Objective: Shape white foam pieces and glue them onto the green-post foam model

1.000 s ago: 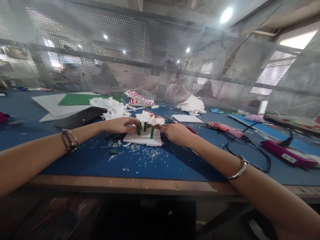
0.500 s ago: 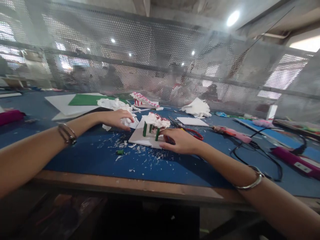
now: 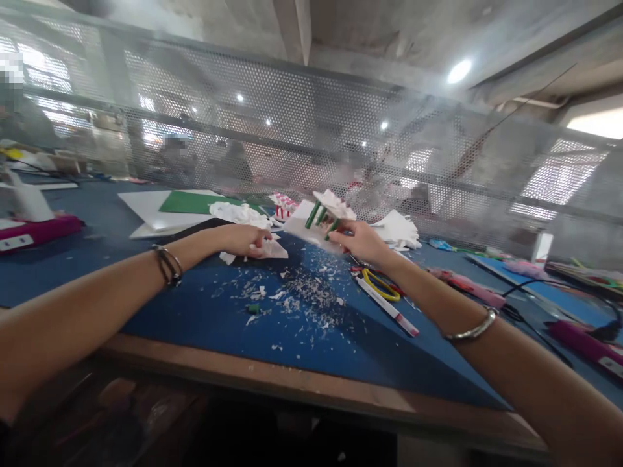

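My right hand (image 3: 360,241) grips a small model shelter (image 3: 335,205) with green posts and a white roof. The model is tilted and raised off the table, its white base board (image 3: 298,222) behind the posts. To the left, my left hand (image 3: 246,240) has its fingers curled on a thin white sheet (image 3: 274,250) that looks like paper or tissue. A heap of crumpled white material (image 3: 238,213) lies just beyond that hand. White shreds (image 3: 316,292) are scattered over the blue tabletop between my arms, with a small green piece (image 3: 254,309) among them.
Yellow-handled scissors (image 3: 382,285) and a white pen (image 3: 389,308) lie under my right forearm. A pink corded tool (image 3: 467,287) and a purple power strip (image 3: 586,350) are to the right. White and green boards (image 3: 192,202) lie back left. A perforated metal screen (image 3: 272,123) stands behind.
My right hand has lifted and tilted the model away from the table, uncovering shreds and the pen. My left hand, spread before, has closed on the white sheet. The view has shifted slightly.
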`<state>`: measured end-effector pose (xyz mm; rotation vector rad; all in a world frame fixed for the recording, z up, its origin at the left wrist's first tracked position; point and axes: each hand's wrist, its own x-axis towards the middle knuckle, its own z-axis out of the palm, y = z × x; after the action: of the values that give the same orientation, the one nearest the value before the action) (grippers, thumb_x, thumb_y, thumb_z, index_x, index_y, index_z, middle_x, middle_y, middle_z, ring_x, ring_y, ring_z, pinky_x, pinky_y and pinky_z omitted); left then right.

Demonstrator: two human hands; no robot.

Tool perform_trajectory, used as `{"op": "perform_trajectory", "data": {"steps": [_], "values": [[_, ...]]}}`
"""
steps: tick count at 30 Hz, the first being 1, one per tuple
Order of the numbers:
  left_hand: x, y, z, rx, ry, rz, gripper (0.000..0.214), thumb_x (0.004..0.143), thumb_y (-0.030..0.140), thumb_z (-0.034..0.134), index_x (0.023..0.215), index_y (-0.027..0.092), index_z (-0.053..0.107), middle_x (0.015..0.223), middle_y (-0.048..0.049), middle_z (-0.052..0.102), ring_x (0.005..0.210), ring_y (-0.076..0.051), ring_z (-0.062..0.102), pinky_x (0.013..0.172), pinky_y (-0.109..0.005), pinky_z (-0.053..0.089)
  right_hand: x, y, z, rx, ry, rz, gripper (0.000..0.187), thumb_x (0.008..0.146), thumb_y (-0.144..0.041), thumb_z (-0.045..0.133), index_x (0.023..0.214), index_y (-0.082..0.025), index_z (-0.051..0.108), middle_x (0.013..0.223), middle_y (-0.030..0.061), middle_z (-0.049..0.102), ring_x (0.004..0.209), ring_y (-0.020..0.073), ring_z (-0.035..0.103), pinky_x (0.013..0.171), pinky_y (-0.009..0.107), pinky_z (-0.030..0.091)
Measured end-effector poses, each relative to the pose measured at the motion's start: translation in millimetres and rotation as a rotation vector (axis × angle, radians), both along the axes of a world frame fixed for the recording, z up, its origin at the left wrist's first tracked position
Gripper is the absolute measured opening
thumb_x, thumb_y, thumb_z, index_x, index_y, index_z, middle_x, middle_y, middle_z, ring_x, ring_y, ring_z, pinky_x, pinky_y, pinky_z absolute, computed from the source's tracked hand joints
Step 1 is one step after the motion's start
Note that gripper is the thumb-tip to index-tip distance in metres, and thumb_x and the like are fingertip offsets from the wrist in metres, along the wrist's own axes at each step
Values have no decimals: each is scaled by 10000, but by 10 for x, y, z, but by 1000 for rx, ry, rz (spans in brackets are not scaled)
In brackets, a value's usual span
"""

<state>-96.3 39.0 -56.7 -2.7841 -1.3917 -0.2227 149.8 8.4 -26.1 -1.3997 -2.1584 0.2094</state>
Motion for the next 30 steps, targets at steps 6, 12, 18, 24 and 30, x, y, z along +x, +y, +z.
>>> {"op": "perform_trajectory", "data": {"steps": [6,12,18,24,30], "values": [[59,2,-10,33,130,-4,497,722,495,411,980,104,577,899,-142,614,789,-237,548,637,-277,363,-46,480,-67,-23,-78,-119,210,764,-275,492,805,-105,609,665,27,608,558,117,563,547,234,413],[-8,0,4,39,145,31,408,705,288,450,1048,90,549,931,-127,627,803,-212,572,632,-255,384,-197,734,-236,-126,-177,-70,294,820,-320,457,1063,-158,496,1060,55,533,876,152,545,731,359,465],[9,1,72,268,126,98,367,767,165,276,842,104,630,886,-144,641,797,-230,566,659,-305,361,-234,500,-81,6,-198,39,184,762,-211,510,905,-134,597,907,69,621,881,180,553,813,294,394],[181,-223,219,366,-190,105,408,834,352,277,774,127,612,682,-79,616,619,-163,530,530,-251,321,-435,109,70,141,-23,374,553,732,-393,515,1199,-125,391,1108,119,522,867,144,535,688,228,426],[237,-360,286,262,-566,19,351,762,407,433,832,113,611,678,-37,598,604,-128,509,532,-228,358,-498,-25,233,250,14,293,280,779,-358,431,646,-132,529,575,-14,480,552,76,424,525,214,330]]}}
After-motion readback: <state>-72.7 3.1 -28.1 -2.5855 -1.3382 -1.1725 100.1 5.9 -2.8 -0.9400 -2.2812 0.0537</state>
